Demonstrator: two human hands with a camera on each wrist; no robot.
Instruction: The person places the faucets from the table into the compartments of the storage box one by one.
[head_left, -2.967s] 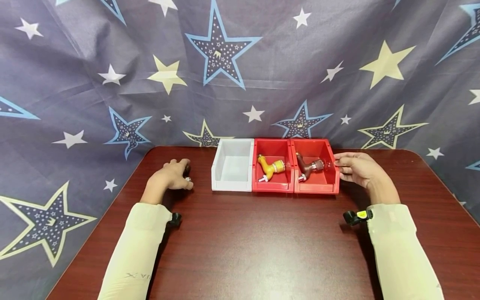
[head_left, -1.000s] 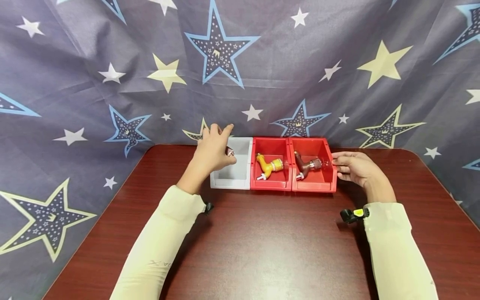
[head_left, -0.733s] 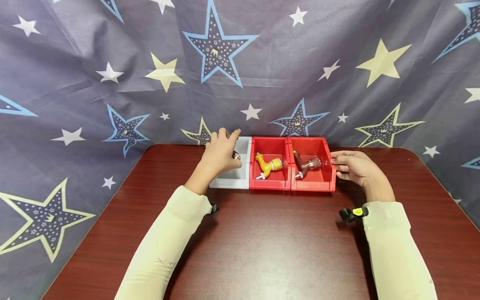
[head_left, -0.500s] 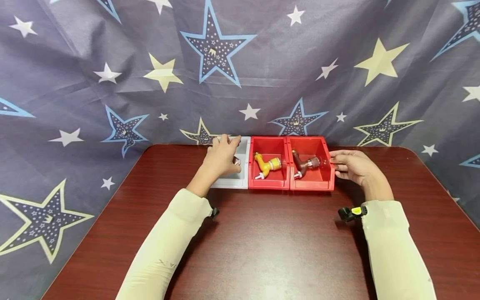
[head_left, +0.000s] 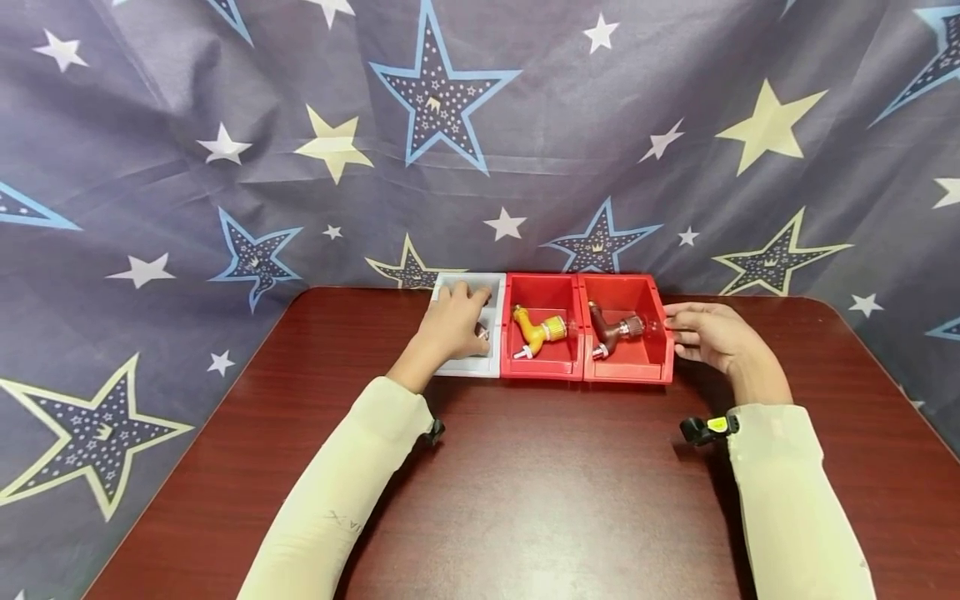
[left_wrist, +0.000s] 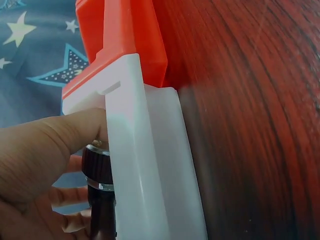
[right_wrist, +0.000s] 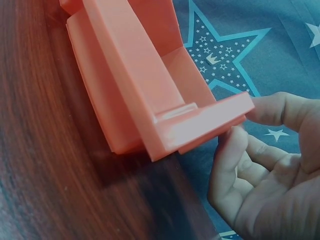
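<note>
In the head view my left hand is down inside the white bin, its fingers curled round a dark tap. The left wrist view shows the dark tap with its ribbed knob and silver ring between thumb and fingers, behind the bin's wall; the rest is hidden. My right hand pinches the outer side rim of the right-hand red bin between thumb and finger. A brown tap lies in that bin. In the middle red bin lies a yellow tap.
The three bins stand side by side at the far edge of a dark red-brown wooden table. Behind them hangs a grey curtain printed with stars. Black wrist straps with cameras sit at both sleeve cuffs.
My left hand has carried the dark tap from the table at the left, over the white bin's rim and down into it. The right hand has stayed at the red bin's side.
</note>
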